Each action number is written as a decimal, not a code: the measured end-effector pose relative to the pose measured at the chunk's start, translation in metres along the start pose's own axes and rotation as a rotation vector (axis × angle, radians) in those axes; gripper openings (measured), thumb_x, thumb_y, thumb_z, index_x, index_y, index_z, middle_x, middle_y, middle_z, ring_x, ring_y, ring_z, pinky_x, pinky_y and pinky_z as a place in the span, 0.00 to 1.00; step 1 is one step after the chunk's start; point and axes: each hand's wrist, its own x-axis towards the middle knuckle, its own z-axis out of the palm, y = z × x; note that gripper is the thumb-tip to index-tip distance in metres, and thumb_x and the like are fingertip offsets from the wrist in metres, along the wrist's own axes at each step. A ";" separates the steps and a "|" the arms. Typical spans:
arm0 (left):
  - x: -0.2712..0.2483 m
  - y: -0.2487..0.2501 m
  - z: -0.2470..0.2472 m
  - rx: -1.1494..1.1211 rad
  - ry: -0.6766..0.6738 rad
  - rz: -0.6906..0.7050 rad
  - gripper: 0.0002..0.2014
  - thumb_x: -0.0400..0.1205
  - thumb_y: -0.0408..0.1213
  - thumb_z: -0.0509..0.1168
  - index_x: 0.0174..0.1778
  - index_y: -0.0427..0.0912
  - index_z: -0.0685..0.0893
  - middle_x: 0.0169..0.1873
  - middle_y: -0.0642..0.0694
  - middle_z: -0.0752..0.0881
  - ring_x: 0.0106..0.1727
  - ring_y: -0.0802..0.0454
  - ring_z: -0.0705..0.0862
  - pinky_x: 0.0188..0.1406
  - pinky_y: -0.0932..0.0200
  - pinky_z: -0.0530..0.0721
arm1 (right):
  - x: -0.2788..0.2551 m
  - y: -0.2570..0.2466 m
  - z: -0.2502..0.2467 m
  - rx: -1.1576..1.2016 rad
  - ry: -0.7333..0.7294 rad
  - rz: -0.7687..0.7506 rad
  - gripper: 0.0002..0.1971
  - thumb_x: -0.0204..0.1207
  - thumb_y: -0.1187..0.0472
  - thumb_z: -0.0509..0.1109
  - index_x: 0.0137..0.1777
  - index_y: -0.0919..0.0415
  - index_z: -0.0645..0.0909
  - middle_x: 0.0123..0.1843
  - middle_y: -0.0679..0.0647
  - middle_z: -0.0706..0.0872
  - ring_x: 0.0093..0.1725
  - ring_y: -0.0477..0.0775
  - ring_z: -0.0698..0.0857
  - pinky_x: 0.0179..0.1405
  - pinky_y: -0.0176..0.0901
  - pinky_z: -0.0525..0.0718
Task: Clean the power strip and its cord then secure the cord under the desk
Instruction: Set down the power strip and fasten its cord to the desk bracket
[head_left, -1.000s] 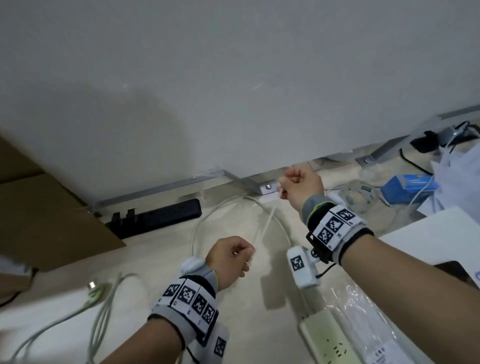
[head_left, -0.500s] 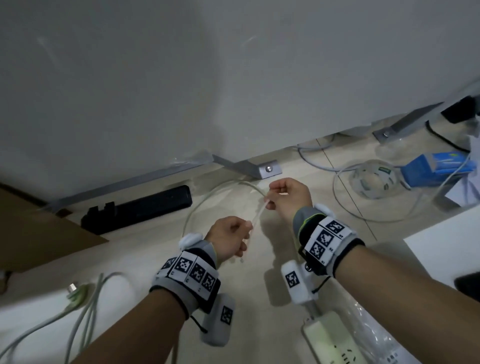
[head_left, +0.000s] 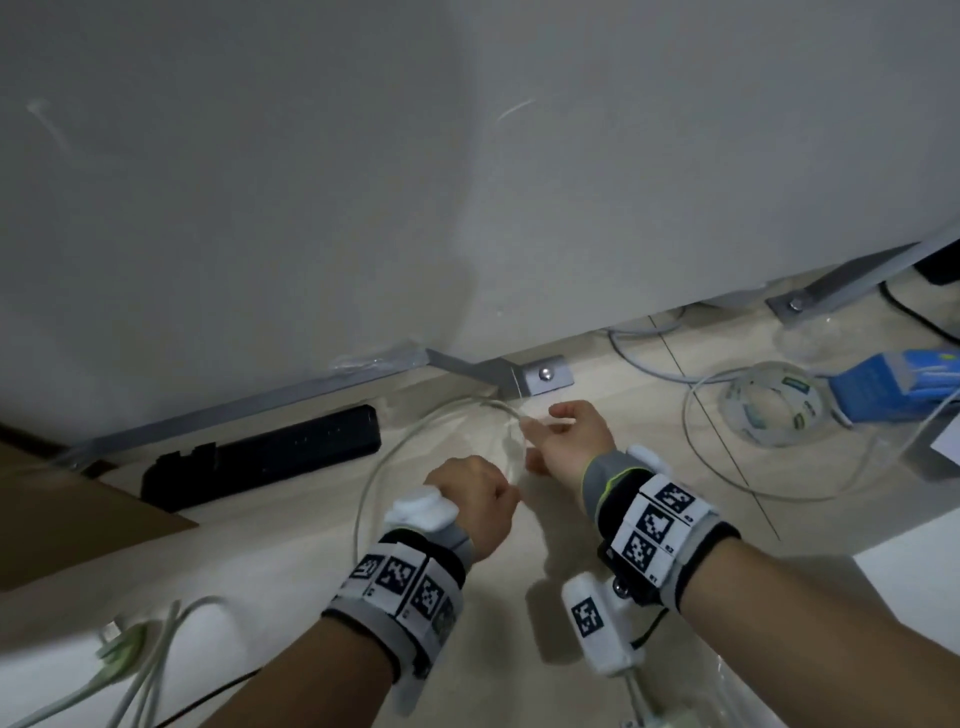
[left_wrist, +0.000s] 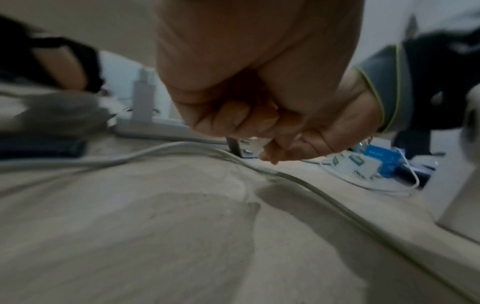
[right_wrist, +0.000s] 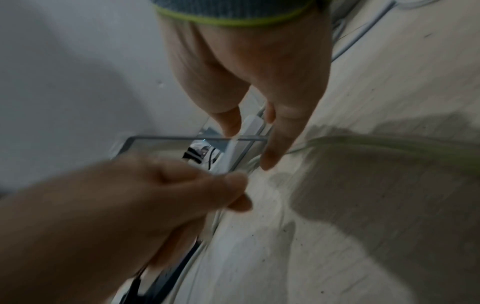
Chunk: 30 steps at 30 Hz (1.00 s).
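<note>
Securing stage: we judged cleaning finished, fastening not yet done.
Cord (head_left: 395, 441): looped on the floor beside the table's metal foot (head_left: 524, 376), unfastened.
Left hand (head_left: 475, 496): fingers curled, pinching one end of a white tie strip (right_wrist: 231, 152).
Right hand (head_left: 569, 441): fingers loosely spread at the strip's other end; whether they gripped it, we could not tell.
Power strip: white corner only at the lower frame edge (head_left: 665, 719).
Remaining: tie the cord under the table.
</note>
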 end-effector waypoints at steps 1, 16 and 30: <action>0.006 0.003 0.000 0.076 -0.004 0.029 0.18 0.82 0.51 0.58 0.40 0.44 0.88 0.38 0.47 0.87 0.41 0.46 0.84 0.36 0.58 0.75 | -0.001 0.000 0.002 -0.070 -0.038 -0.013 0.16 0.77 0.55 0.72 0.61 0.57 0.73 0.46 0.59 0.87 0.36 0.57 0.88 0.42 0.48 0.89; 0.062 -0.006 0.009 -1.956 0.132 -0.617 0.21 0.83 0.30 0.62 0.63 0.59 0.66 0.51 0.44 0.86 0.39 0.48 0.83 0.37 0.55 0.80 | 0.055 -0.053 -0.027 -1.013 -0.048 -0.214 0.32 0.75 0.50 0.66 0.79 0.51 0.63 0.71 0.57 0.77 0.63 0.62 0.81 0.55 0.44 0.81; 0.078 -0.018 0.034 -0.938 0.544 -0.295 0.13 0.82 0.34 0.64 0.63 0.39 0.78 0.53 0.42 0.84 0.49 0.45 0.84 0.49 0.50 0.81 | 0.086 -0.065 0.030 -1.521 -0.323 -0.413 0.23 0.72 0.37 0.65 0.62 0.49 0.77 0.59 0.49 0.83 0.57 0.61 0.83 0.57 0.53 0.78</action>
